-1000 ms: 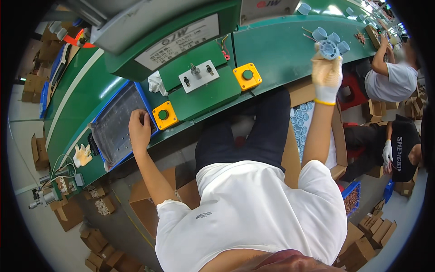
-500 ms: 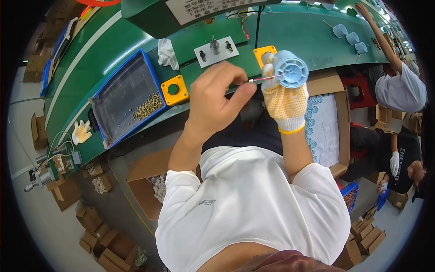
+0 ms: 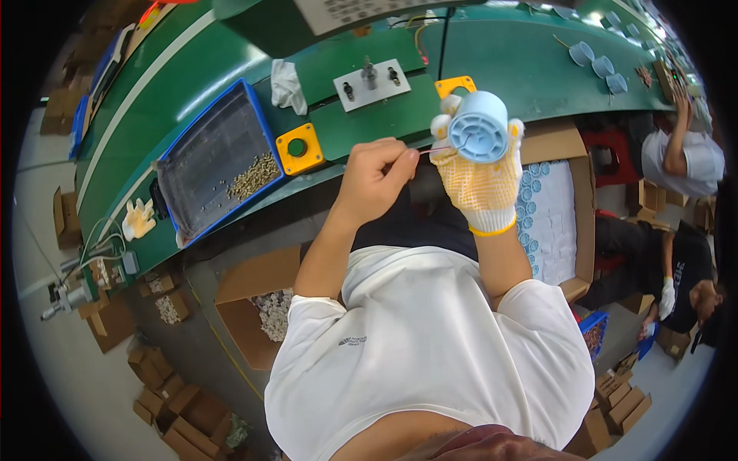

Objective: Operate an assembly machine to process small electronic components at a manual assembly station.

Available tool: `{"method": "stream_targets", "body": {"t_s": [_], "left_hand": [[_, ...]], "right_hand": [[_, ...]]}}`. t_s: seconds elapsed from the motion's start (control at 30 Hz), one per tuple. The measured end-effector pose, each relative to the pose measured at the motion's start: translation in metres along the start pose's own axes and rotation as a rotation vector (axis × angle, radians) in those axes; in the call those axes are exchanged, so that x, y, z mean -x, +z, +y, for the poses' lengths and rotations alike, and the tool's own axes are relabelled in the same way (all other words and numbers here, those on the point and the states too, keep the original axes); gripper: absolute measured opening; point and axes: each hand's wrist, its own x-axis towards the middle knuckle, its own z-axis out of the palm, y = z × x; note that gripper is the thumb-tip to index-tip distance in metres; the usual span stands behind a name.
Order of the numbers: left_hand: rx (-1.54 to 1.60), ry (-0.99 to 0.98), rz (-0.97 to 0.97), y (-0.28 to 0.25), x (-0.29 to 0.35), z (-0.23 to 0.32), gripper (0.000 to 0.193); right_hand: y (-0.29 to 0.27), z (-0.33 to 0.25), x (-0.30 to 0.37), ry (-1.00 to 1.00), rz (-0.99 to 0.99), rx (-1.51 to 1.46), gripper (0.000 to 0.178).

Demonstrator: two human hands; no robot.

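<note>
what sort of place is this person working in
Probably a factory assembly workshop: a long green workbench carries a yellow push-button box and a blue-rimmed tray of small brass-coloured parts, and a co-worker in a white shirt sits farther along it.

A crumpled white cloth (image 3: 287, 86) lies on the green workbench (image 3: 523, 69), and an off-white work glove (image 3: 138, 220) rests farther left, fingers spread. Beyond it sits a metal device (image 3: 75, 296) with thin hoses looping over it. On the floor below, an open carton (image 3: 257, 273) holds small whitish pieces (image 3: 275, 313) (too small to make out singly). A yellow line (image 3: 237, 365) crosses the floor between this carton and a heap of opened boxes (image 3: 207, 419). To the right are a red stool (image 3: 613, 157), a co-worker in white (image 3: 688, 157), another in black (image 3: 684, 261), and a blue bin (image 3: 603, 330) containing reddish-brown pieces.
</note>
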Motion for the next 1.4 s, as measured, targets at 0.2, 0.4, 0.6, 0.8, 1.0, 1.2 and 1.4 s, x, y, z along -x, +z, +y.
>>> {"method": "stream_targets", "body": {"t_s": [0.2,0.4,0.6,0.8,1.0,1.2,1.4], "left_hand": [[-0.157,-0.181,0.073,-0.004,0.0,0.004,0.039],[-0.326,-0.113,0.361,-0.051,0.025,-0.01,0.035],[-0.709,-0.28,0.632,-0.13,0.061,-0.032,0.027],[-1.019,-0.356,0.392,-0.173,0.088,-0.048,0.025],[-0.884,-0.484,0.226,-0.18,0.056,-0.031,0.023],[-1.052,-0.448,0.039,-0.215,0.057,-0.046,0.017],[-1.113,-0.415,0.041,-0.206,0.059,-0.027,0.019]], "right_hand": [[-0.003,0.015,-0.025,-0.211,-0.097,0.583,0.071],[-0.01,0.026,-0.091,-0.805,-0.167,1.088,0.04],[-0.008,0.036,-0.12,-1.063,-0.277,1.691,0.051],[0.014,0.044,-0.113,-0.795,-0.167,1.742,0.057],[0.044,0.029,-0.117,-0.817,-0.155,2.102,0.053],[0.037,0.006,-0.105,-0.897,-0.212,2.085,0.055],[-0.039,-0.071,-0.063,-1.116,-0.188,2.107,0.032]]}}
